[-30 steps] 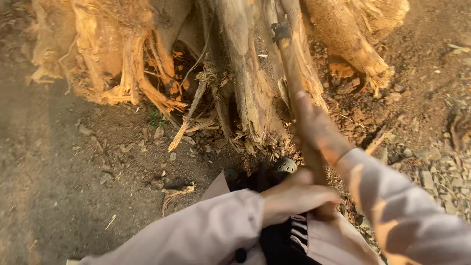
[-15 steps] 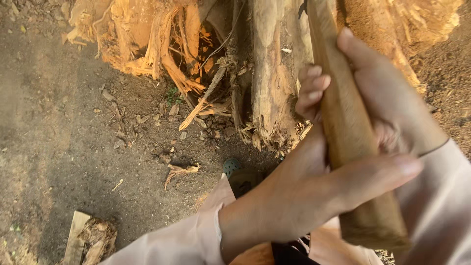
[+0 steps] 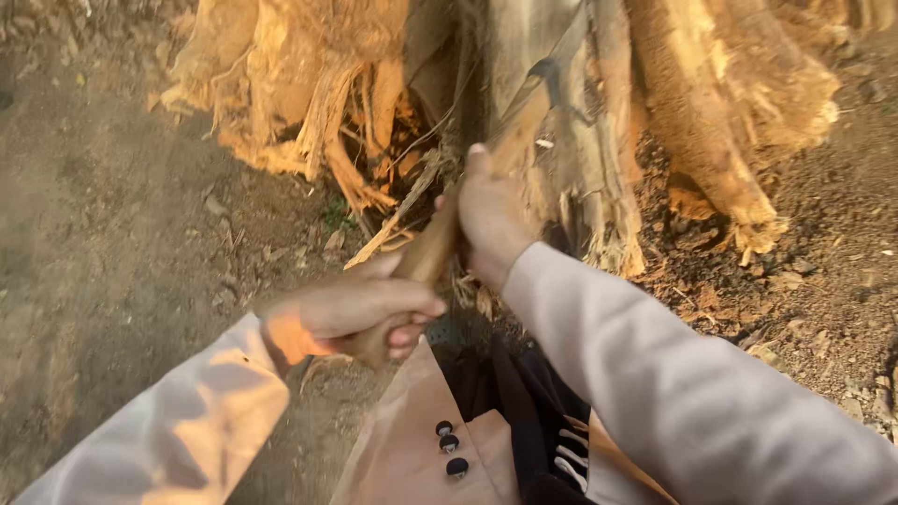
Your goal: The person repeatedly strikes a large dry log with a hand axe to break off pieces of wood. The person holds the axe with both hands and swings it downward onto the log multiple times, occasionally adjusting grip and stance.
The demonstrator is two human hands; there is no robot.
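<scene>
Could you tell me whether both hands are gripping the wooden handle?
Yes, the left hand wraps the handle near its end and the right hand grips it higher up.

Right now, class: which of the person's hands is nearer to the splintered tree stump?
Right. The right hand grips the wooden handle high, against the stump; the left hand holds its lower end, farther back.

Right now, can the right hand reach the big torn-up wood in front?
Probably yes. The right hand grips the wooden handle close beside the splintered stump, with nothing between them. The left hand holds the handle's lower end.
</scene>
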